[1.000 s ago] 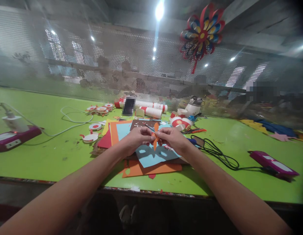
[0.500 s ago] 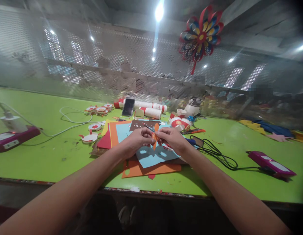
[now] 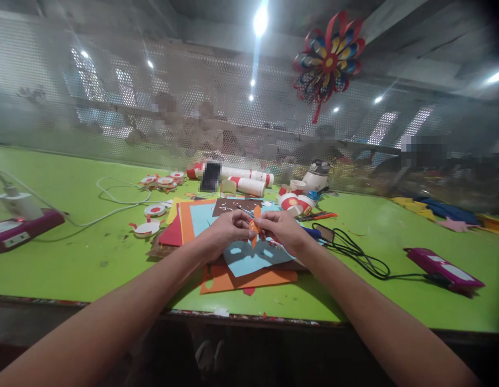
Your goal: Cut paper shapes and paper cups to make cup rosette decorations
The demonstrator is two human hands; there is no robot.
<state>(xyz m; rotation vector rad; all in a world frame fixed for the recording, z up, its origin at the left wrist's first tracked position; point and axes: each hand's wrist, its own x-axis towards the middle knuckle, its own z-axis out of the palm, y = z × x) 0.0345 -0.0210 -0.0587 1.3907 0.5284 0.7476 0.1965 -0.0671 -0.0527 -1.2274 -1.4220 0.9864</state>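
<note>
An orange paper piece (image 3: pixel 255 228) with pointed ends is held upright between my two hands. My left hand (image 3: pixel 232 231) pinches its left side. From the right, my right hand (image 3: pixel 278 228) grips the same piece with fingers closed. Both hands are above a light blue paper sheet (image 3: pixel 249 263) with cut-out holes. Beneath it lies an orange sheet (image 3: pixel 269 278), and a dark brown sheet (image 3: pixel 229 206) with white marks is just behind my hands. Red, orange and yellow sheets show at the left of the stack.
Paper cups (image 3: pixel 292 201) and a white jug (image 3: pixel 316 176) stand behind the sheets. Stacked cups (image 3: pixel 247 186) lie nearby. Round paper pieces (image 3: pixel 147 228) sit at left. Black cable (image 3: pixel 364 258) runs to a purple power strip (image 3: pixel 445 269); another strip (image 3: pixel 27 228) is at far left.
</note>
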